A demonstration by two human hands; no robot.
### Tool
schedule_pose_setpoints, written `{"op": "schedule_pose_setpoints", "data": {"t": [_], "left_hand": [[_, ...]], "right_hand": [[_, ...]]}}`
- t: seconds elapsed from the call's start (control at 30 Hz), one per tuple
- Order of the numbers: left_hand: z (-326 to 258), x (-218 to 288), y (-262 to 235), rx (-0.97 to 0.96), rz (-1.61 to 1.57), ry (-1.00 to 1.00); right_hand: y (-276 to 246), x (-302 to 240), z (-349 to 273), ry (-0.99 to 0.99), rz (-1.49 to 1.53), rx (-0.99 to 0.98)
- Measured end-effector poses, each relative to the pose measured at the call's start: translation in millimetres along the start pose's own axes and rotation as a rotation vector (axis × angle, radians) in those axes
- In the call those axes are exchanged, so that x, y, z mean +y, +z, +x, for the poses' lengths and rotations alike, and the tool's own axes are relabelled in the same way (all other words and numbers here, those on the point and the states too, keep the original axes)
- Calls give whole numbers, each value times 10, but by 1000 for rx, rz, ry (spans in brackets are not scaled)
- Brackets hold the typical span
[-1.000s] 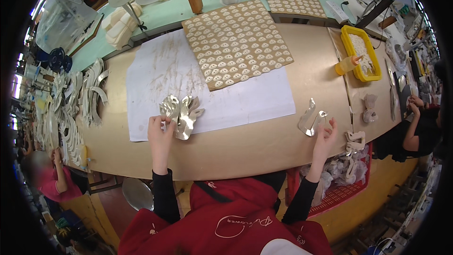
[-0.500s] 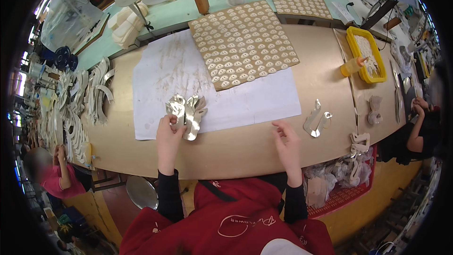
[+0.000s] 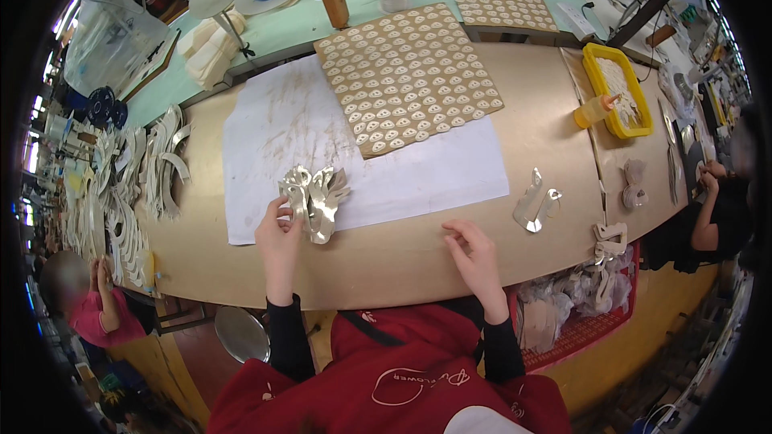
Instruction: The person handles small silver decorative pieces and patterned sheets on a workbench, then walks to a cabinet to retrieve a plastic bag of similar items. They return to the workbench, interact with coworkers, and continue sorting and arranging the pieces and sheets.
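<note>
Touches the left side of the silver pieces (image 3: 322,207) with the left hand (image 3: 279,239), with thumb and fingers bent; cannot tell whether pinching any of them. Holds the right hand (image 3: 476,259) over the worktop (image 3: 386,273) near its front edge, with fingers loosely curled, half open and grasping nothing. Has the silver pieces clustered on the near left part of the white sheet (image 3: 261,141), jutting past its front edge. Has a V-shaped silver piece (image 3: 530,219) on bare worktop to the right of the right hand. Has a white-dotted brown board (image 3: 410,80) partly over the sheet, and farther right a bottle (image 3: 592,112) beside a yellow tray (image 3: 593,72).
</note>
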State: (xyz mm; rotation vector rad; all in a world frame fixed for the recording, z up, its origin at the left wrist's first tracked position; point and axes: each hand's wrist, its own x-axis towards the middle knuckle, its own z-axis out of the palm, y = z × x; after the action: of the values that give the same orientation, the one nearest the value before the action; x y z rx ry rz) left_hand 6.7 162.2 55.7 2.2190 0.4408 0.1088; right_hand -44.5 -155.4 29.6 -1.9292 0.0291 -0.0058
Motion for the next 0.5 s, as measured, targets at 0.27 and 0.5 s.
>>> {"op": "schedule_pose_setpoints", "data": {"t": [0.27,0.5], "left_hand": [[-345,655,197,-297,-337,108],[-528,929,889,-566,-578,115]], "right_hand": [[102,0,-52,155,23,-88],[-29,146,-135,246,678,91]]}}
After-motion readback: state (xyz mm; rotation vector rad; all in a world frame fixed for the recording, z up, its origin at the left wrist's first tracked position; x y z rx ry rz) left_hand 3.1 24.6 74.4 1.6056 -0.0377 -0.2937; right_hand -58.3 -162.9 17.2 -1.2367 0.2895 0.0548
